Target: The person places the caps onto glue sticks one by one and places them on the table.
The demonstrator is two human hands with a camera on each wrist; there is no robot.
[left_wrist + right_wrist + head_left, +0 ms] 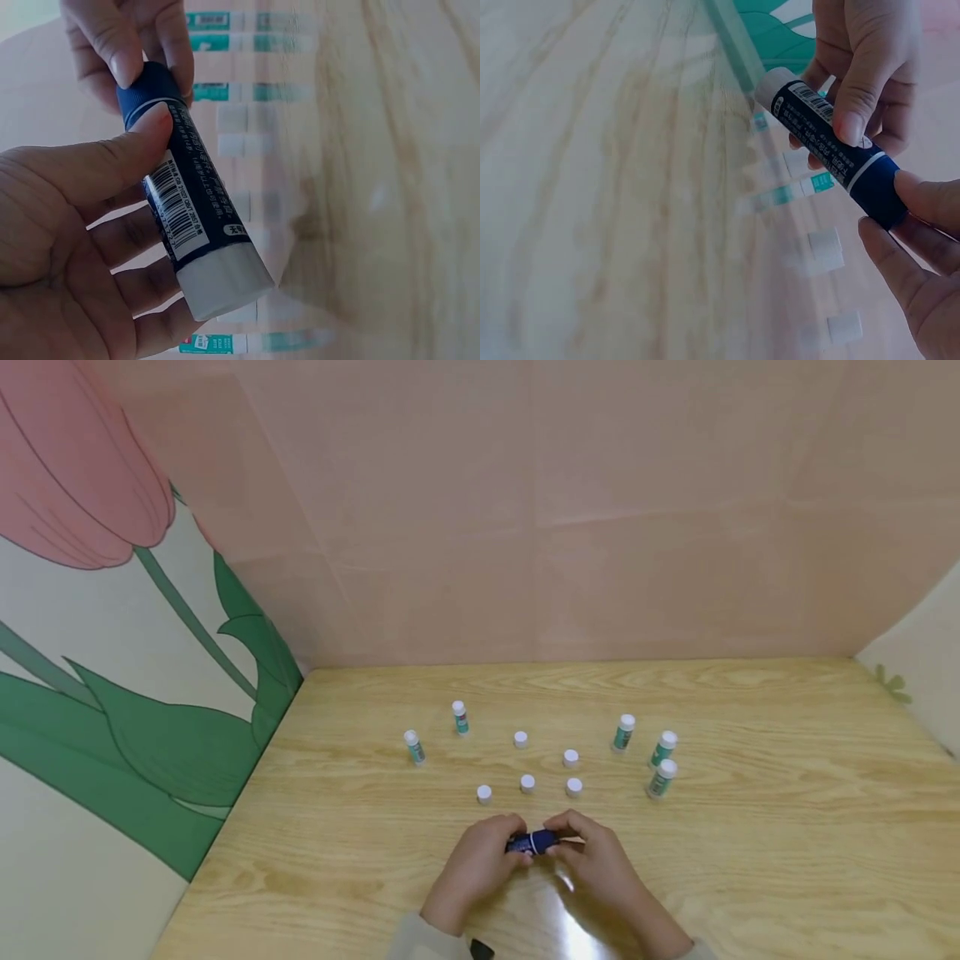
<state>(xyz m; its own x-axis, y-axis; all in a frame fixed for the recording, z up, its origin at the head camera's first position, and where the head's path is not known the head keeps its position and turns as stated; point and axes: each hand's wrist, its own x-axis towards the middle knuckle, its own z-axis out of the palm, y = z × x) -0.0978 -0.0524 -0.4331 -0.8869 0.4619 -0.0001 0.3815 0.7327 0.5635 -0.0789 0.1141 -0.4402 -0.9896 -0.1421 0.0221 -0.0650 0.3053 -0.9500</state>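
Note:
A dark blue glue stick with a barcode label, a blue cap and a white base is held level above the near part of the table. My left hand grips its barrel, thumb on top, in the left wrist view. The fingertips of my right hand pinch the blue cap end, as the right wrist view also shows. The cap sits against the barrel. Beyond the hands stand several small white caps, among them one nearest the left hand.
Two green-and-white tubes stand at the left, one nearer and one farther back. Three similar tubes stand at the right, the nearest beside another. A pink backdrop rises behind the wooden table. A small black object lies by the left sleeve.

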